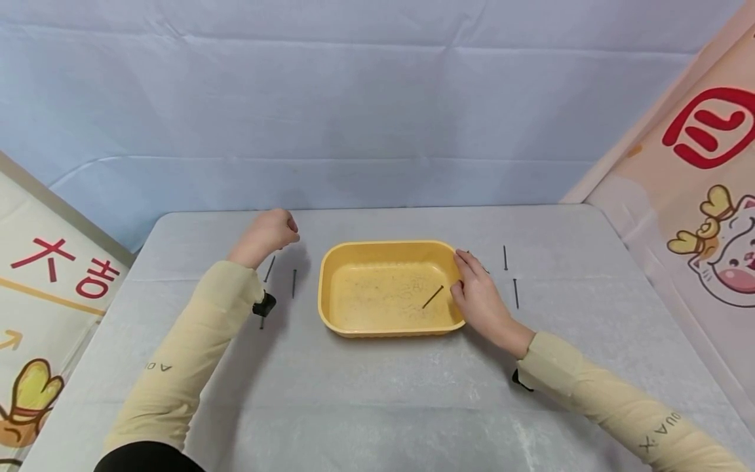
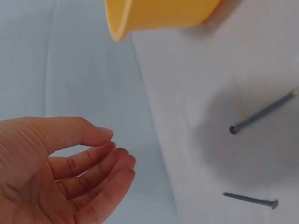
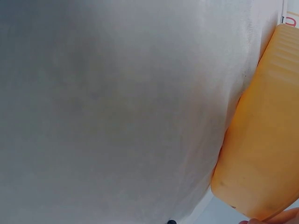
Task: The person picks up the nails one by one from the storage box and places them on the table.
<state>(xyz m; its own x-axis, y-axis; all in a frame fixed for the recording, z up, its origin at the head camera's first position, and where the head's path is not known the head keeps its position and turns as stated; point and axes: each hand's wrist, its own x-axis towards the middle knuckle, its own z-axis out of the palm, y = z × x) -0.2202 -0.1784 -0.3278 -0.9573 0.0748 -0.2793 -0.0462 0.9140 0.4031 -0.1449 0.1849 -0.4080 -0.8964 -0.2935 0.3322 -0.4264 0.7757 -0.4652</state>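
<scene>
A yellow plastic basin [image 1: 383, 333] stands mid-table, and one dark screw [image 1: 432, 297] lies inside it. My right hand [image 1: 485, 303] grips the basin's right rim, thumb inside and fingers over the outer side; in the right wrist view only some fingertips [image 3: 280, 218] show at the basin wall [image 3: 261, 121]. Left of the basin, my left hand [image 1: 268, 235] hovers above the table's far side. Its fingers [image 2: 100, 182] are loosely bent, with nothing between them and the thumb. Below it lie a screw [image 1: 269, 269], another screw [image 1: 294, 283] and a third screw [image 1: 262, 322], partly hidden by the wrist strap.
To the right of the basin lie a screw [image 1: 505, 257] and another screw [image 1: 516, 293]. A pale cloth covers the table [image 1: 377, 419]. Behind it hangs a light blue sheet [image 1: 377, 118], and printed panels [image 1: 708, 229] flank both sides.
</scene>
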